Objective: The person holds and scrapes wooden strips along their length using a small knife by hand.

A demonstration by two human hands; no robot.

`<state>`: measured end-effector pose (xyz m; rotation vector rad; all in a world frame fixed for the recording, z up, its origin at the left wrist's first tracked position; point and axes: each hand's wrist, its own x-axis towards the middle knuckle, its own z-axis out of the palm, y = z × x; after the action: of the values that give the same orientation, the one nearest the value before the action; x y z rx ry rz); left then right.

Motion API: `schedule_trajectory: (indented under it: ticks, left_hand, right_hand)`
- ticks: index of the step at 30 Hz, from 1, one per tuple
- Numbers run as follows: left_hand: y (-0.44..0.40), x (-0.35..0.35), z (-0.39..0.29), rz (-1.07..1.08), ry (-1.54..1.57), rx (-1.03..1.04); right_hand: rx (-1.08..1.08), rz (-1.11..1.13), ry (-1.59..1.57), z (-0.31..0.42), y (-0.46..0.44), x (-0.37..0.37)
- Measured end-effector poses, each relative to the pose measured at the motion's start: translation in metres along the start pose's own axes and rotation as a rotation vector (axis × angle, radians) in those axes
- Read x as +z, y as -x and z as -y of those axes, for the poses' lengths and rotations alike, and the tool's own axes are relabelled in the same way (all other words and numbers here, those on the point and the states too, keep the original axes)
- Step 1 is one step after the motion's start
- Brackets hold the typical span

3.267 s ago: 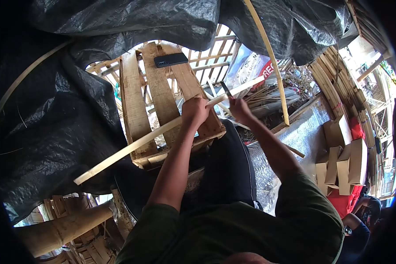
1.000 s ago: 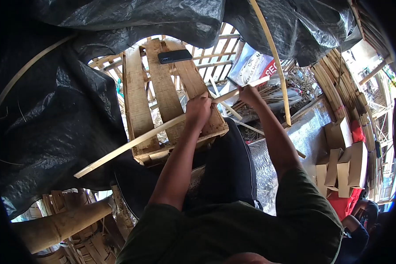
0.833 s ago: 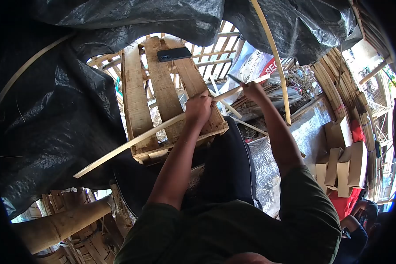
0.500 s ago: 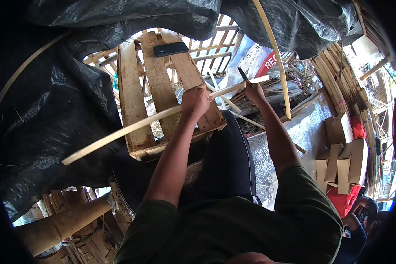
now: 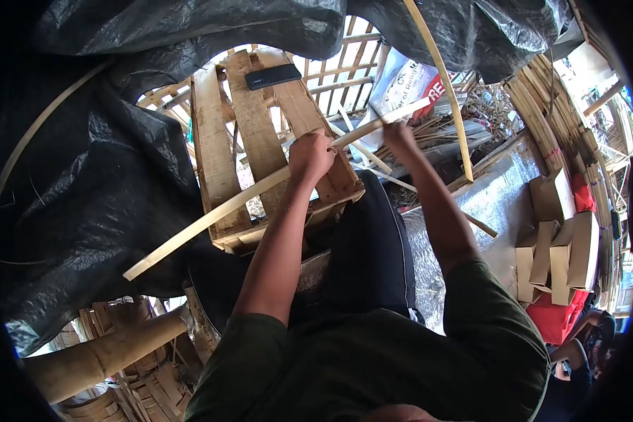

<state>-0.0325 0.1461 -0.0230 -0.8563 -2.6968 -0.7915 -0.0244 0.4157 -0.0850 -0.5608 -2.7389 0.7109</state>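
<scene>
My left hand (image 5: 311, 157) is closed around a long pale bamboo strip (image 5: 211, 218), above the right edge of a slatted wooden crate (image 5: 257, 144). The strip slants from the lower left to the upper right. My right hand (image 5: 399, 136) is closed on a knife, whose dark blade (image 5: 375, 110) crosses the strip near its upper right end; the handle is mostly hidden in my fingers. On the crate's far slats lies a black phone (image 5: 273, 76).
Black plastic sheeting (image 5: 84, 169) hangs at left and above. A curved bamboo strip (image 5: 443, 84) hangs at right. Cardboard boxes (image 5: 573, 250) rest on a red bag (image 5: 555, 316). A thick bamboo pole (image 5: 109, 352) lies lower left. Another person (image 5: 577, 359) is at lower right.
Over these frames my right hand has slid back and forth along the strip with the knife; since the last one it has moved slightly left. The strip's right end has tipped up. My left hand keeps its grip.
</scene>
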Motion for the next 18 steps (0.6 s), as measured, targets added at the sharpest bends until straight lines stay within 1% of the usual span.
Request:
schedule_trajectory:
  ticks: [1,2,4,5,6,8,9,10,11,14,16,17,18]
  left_hand:
    - [-0.002,-0.002,0.000,0.000,0.001,0.004]
    - [-0.001,-0.003,-0.001,0.015,-0.001,-0.019]
    - [0.002,-0.001,-0.004,0.035,0.000,-0.042]
    - [0.000,-0.001,-0.004,0.061,-0.007,-0.046]
    - [-0.002,-0.002,-0.004,0.087,-0.014,-0.054]
    - [-0.003,-0.002,-0.004,0.113,-0.041,-0.075]
    - [-0.003,-0.003,-0.003,0.113,-0.035,-0.083]
    - [-0.001,-0.003,-0.004,0.117,-0.028,-0.094]
    - [0.001,-0.003,-0.004,0.125,-0.030,-0.095]
    - [-0.001,-0.004,-0.003,0.103,-0.019,-0.074]
    - [-0.002,-0.001,-0.003,0.119,-0.033,-0.076]
    - [-0.005,-0.004,-0.004,0.113,-0.035,-0.074]
    - [-0.004,-0.006,-0.006,0.113,-0.033,-0.084]
  right_hand:
    - [-0.043,0.004,-0.016,0.026,0.019,0.007]
    - [0.143,0.128,-0.067,0.053,0.031,-0.002]
    - [0.051,0.190,-0.160,0.049,0.026,-0.025]
    - [0.075,0.093,-0.184,0.040,0.017,-0.021]
    - [0.149,0.043,-0.171,0.030,0.006,-0.018]
    - [0.138,0.076,-0.197,0.045,0.017,-0.013]
    - [0.071,0.098,-0.142,0.054,0.027,0.000]
    - [-0.139,0.000,-0.040,0.038,0.022,0.022]
    - [-0.133,0.004,-0.044,0.032,0.019,0.015]
    - [0.109,0.162,0.011,0.029,-0.002,-0.022]
    - [0.147,0.093,-0.139,0.050,0.023,-0.018]
    - [0.061,0.098,-0.148,0.070,0.037,-0.007]
    - [-0.057,-0.025,0.001,0.061,0.041,0.007]
